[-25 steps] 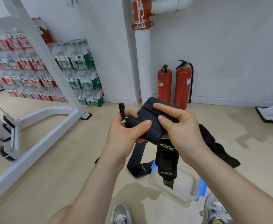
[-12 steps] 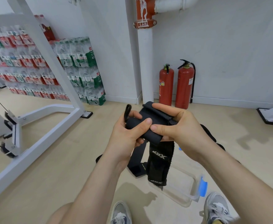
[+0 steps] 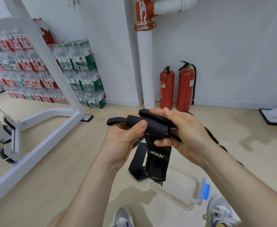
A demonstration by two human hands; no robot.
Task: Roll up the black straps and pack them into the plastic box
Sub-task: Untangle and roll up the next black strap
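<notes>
Down at the floor by the person's grey shoes (image 3: 123, 217) lies the clear plastic box (image 3: 180, 192) with its blue latch (image 3: 205, 189). Above it, both hands hold the black strap (image 3: 144, 123) at mid-height: the left hand (image 3: 123, 141) is closed around the rolled end, thumb pressed on top, while the right hand (image 3: 185, 130) grips the other side with fingers spread across it. A loose tail with white lettering (image 3: 158, 161) hangs down toward the box. Farther back, two red fire extinguishers (image 3: 177, 87) stand beside a white pipe (image 3: 148, 71), with stacked water bottle packs (image 3: 78, 71) to the left.
</notes>
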